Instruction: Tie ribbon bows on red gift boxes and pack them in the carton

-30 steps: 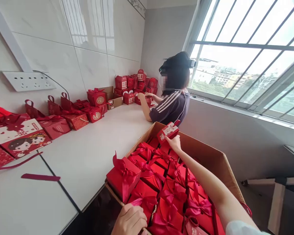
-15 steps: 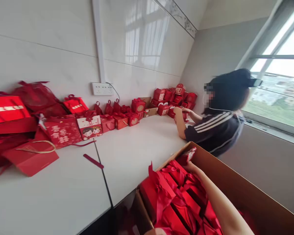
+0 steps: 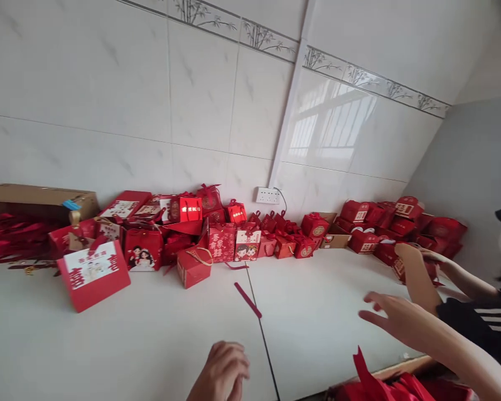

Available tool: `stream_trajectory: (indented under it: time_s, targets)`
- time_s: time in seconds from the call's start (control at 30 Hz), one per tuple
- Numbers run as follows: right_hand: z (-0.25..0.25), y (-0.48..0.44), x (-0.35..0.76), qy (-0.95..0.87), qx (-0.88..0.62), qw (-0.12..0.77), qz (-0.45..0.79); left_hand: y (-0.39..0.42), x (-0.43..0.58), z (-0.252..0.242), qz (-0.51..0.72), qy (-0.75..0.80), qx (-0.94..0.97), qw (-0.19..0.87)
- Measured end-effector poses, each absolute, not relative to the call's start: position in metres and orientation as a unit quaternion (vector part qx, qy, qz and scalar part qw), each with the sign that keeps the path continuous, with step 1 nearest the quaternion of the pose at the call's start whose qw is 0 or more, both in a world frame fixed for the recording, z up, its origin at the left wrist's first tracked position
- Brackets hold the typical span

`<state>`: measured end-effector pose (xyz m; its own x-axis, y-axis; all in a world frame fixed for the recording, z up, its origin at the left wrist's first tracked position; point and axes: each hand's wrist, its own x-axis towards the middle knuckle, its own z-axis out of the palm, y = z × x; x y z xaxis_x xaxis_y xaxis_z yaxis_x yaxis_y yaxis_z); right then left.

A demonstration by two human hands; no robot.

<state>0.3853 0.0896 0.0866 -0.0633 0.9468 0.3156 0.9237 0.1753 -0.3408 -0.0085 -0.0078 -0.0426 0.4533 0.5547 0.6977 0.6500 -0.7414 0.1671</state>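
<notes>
soft daylight, window-shaped glare (image 3: 348, 125) on glossy wall tiles (image 3: 202, 97), slight blur

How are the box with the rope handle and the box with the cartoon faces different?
The rope-handled box looks mostly plain red; the cartoon box has a white upper part and two faces.
The rope-handled box sits forward of the row, turned at an angle; the cartoon box stands in the row.
Both have red on them and sit on the white table.

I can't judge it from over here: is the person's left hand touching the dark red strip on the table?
Apart. The head view shows white tabletop between the left hand and the dark red strip.
</notes>
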Motion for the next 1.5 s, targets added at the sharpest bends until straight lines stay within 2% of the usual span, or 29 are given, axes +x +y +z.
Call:
stream_trajectory:
  time_s: [0.1,0.17,0.27,0.37,0.43,0.57,0.7,0.8,0.87,0.9,0.97,1.07,1.17,1.2,1.27,1.37,1.43,1.5]
  targets:
    - [0.118,0.115,0.268,-0.838,-0.533,0.109,0.049,-0.01,-0.039,-0.034,-0.429,-0.44,-0.789,-0.036]
    - [0.128,0.134,0.196,-0.867,-0.49,0.066,0.062,-0.014,-0.053,-0.039,-0.448,-0.49,-0.742,-0.092]
    - [0.123,0.16,0.104,-0.886,-0.455,0.058,0.073,-0.019,-0.059,-0.053,-0.457,-0.544,-0.683,-0.168]
    - [0.104,0.171,0.03,-0.89,-0.445,0.066,0.076,-0.022,-0.049,-0.06,-0.448,-0.555,-0.674,-0.191]
    - [0.092,0.168,-0.011,-0.886,-0.45,0.083,0.071,-0.023,-0.045,-0.056,-0.457,-0.55,-0.678,-0.171]
    - [0.09,0.167,-0.073,-0.866,-0.469,0.165,0.052,-0.028,-0.092,-0.014,-0.503,-0.525,-0.685,-0.045]
    - [0.117,0.2,-0.111,-0.809,-0.527,0.258,0.047,-0.065,-0.225,0.06,-0.566,-0.541,-0.621,0.045]
    - [0.135,0.232,-0.125,-0.765,-0.575,0.279,0.083,-0.107,-0.33,0.101,-0.627,-0.541,-0.548,0.116]
    - [0.14,0.248,-0.129,-0.753,-0.587,0.273,0.118,-0.129,-0.385,0.108,-0.673,-0.531,-0.488,0.165]
    - [0.14,0.254,-0.129,-0.752,-0.587,0.27,0.133,-0.137,-0.408,0.107,-0.734,-0.502,-0.411,0.201]
    - [0.137,0.259,-0.126,-0.758,-0.574,0.272,0.151,-0.148,-0.446,0.098,-0.792,-0.484,-0.324,0.183]
    - [0.128,0.254,-0.113,-0.778,-0.531,0.301,0.151,-0.154,-0.474,0.094,-0.812,-0.477,-0.303,0.144]
    - [0.113,0.234,-0.092,-0.817,-0.404,0.388,0.14,-0.143,-0.43,0.105,-0.79,-0.487,-0.325,0.18]
    - [0.107,0.224,-0.082,-0.827,-0.349,0.416,0.144,-0.133,-0.393,0.105,-0.775,-0.49,-0.346,0.2]
    - [0.092,0.198,-0.059,-0.843,-0.255,0.445,0.164,-0.104,-0.293,0.093,-0.7,-0.524,-0.454,0.172]
    - [0.067,0.149,-0.017,-0.876,-0.195,0.382,0.221,-0.063,-0.14,0.037,-0.632,-0.525,-0.565,0.081]
    - [0.049,0.117,0.011,-0.895,-0.186,0.296,0.277,-0.051,-0.081,-0.008,-0.663,-0.499,-0.557,0.023]
    - [0.033,0.089,0.036,-0.896,-0.197,0.216,0.333,-0.051,-0.068,-0.042,-0.721,-0.524,-0.454,-0.002]
